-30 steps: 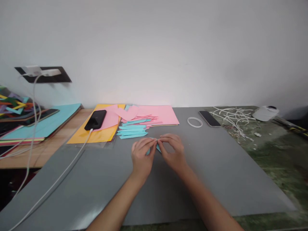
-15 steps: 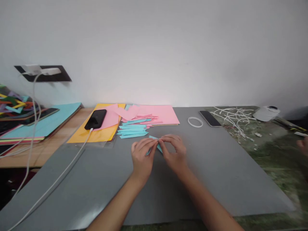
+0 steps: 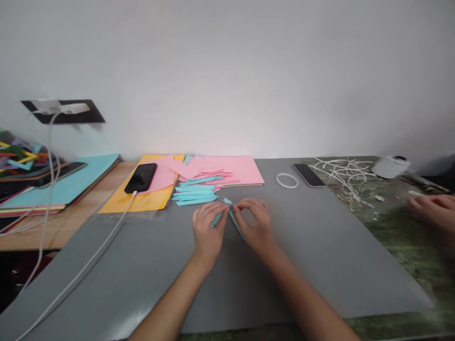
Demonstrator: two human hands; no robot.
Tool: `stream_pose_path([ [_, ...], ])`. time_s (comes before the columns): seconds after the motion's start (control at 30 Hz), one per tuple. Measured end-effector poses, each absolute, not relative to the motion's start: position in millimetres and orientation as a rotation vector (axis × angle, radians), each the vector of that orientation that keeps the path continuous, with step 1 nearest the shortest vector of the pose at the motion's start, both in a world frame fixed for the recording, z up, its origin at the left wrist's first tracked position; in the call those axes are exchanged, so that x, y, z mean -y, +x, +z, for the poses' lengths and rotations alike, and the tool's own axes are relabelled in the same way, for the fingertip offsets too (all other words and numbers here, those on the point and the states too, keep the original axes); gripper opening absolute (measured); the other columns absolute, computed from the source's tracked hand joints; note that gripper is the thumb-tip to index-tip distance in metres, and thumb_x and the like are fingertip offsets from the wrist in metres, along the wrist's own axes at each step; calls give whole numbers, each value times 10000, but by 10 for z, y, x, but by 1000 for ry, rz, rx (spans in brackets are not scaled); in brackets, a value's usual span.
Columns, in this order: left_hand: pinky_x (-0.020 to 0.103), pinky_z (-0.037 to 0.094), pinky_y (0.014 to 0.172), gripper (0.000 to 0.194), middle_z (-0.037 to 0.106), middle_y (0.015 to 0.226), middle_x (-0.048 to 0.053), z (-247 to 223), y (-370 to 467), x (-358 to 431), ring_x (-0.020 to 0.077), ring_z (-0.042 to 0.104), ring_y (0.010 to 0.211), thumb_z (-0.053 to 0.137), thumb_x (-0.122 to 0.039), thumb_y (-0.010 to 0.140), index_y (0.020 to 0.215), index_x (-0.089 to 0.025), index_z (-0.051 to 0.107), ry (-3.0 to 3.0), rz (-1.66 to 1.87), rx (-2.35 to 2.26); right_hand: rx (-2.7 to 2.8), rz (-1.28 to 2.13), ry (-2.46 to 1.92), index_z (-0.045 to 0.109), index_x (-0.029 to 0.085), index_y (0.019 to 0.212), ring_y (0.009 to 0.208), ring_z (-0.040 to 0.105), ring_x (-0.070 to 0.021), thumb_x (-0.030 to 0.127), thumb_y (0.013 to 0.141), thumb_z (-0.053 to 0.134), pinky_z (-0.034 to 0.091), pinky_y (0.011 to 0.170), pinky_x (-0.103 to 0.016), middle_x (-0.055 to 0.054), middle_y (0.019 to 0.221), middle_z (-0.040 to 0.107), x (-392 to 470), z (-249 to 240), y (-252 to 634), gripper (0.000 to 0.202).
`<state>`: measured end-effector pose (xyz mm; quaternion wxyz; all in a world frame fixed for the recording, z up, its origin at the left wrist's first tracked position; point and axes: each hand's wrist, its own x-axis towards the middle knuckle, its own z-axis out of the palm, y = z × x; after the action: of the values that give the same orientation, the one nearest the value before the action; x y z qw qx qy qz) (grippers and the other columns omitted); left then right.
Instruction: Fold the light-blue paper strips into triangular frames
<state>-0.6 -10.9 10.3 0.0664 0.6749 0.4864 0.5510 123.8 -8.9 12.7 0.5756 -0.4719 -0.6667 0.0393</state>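
Note:
Both my hands pinch a light-blue paper strip [image 3: 237, 224] over the middle of the grey board [image 3: 149, 265]. My left hand [image 3: 209, 227] grips it between thumb and fingertips, and one end slants down behind those fingers. On the other side my right hand [image 3: 256, 225] pinches the strip near its bend, with the other end hanging down between the hands. The bend itself is partly hidden by my fingertips. Just beyond my left hand lies a pile of light-blue strips [image 3: 195, 194], with thin pink strips [image 3: 222, 174] behind it.
Pink sheets [image 3: 245, 170] and a yellow folder [image 3: 122, 201] lie at the back, a charging phone [image 3: 141, 178] on top. Its white cable [image 3: 88, 263] crosses the board's left side. A white ring [image 3: 287, 180], another phone [image 3: 308, 175] and another person's hand [image 3: 433, 208] are at right.
My hands have parted slightly, and more of the bent light-blue strip shows between them. At the right edge, the other person's hand has come further into view.

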Motion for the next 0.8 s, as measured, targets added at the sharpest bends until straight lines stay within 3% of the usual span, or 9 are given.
stream_pose_path([
  [0.17,371,383,876,127,674,965,30,108,-68,32,183,579,958,549,-246,806,862,-249,663,2000,1601,-1430,1556,186,-1084,601,209,716,731,611,-164,218,794,548,420,767,-341,-31,727,659,89,143,1252,95],
  [0.27,391,350,923,194,608,1095,42,126,-127,-22,190,518,1058,492,-237,838,952,-263,648,2026,1550,-1468,1491,329,-1101,622,221,842,797,603,-175,244,798,541,444,775,-350,-39,814,657,37,152,1309,95],
  [0.4,341,403,855,198,589,959,50,134,-151,-30,174,541,946,499,-263,832,962,-242,647,1959,1623,-1469,1574,434,-1054,621,252,992,978,569,-187,245,796,546,420,883,-374,-51,1012,635,-67,130,1384,210],
  [0.57,264,446,682,218,593,799,22,111,-98,7,139,556,736,620,-288,744,953,-234,653,1941,1599,-1317,1563,466,-1046,657,239,880,901,591,-183,252,792,558,434,846,-367,-45,902,657,-110,78,1390,133],
  [0.8,326,441,821,198,615,962,50,111,-74,7,165,569,878,553,-259,796,947,-268,681,2038,1490,-1202,1495,539,-1036,635,217,728,788,575,-169,308,749,612,432,764,-328,-22,774,629,-96,104,1418,96],
])
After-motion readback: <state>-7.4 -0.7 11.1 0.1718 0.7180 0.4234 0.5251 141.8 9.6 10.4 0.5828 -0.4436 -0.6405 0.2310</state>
